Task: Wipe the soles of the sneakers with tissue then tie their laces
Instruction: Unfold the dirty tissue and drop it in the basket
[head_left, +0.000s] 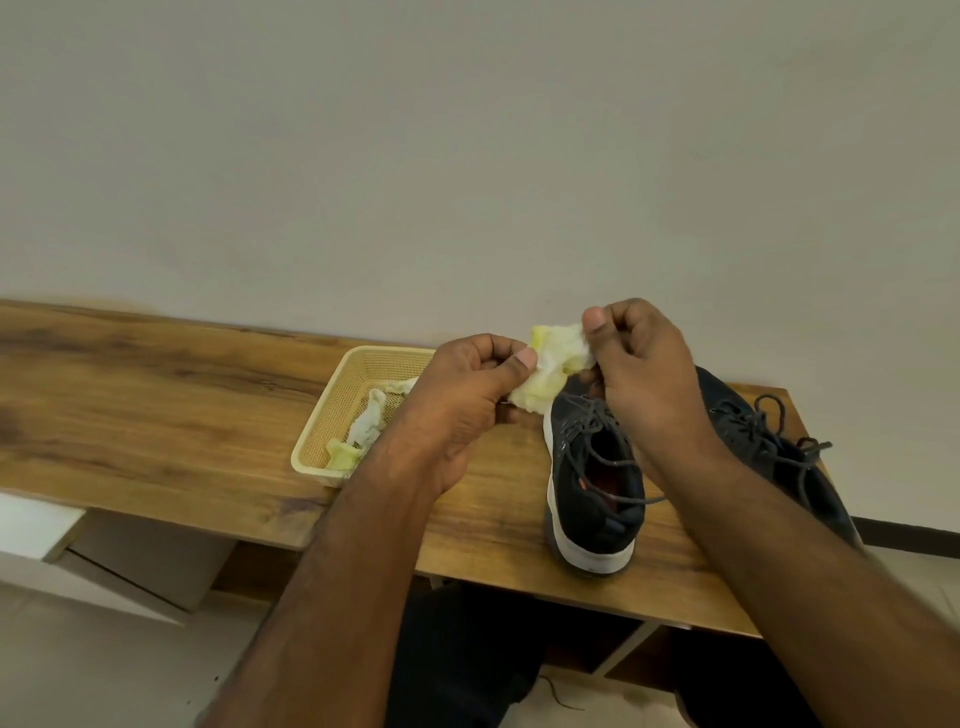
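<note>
Both forearms are stretched forward over a wooden table (156, 395). Two dark sneakers, a near one (592, 483) and a far one (779, 447), are stood on it with laces loose. A crumpled yellowish tissue (553, 364) is held above the near toe, pinched by the left hand (467, 395) and the right hand (644, 364). More wads are seen in a basket (332, 415) beside.

Crumpled yellowish tissue (553, 366) held above table, two dark sneakers (592, 478) upright, laces apparently untied

Basket (317, 415) left of two sneakers (592, 483) on table (156, 395); used tissues (366, 423) in basket.
</note>
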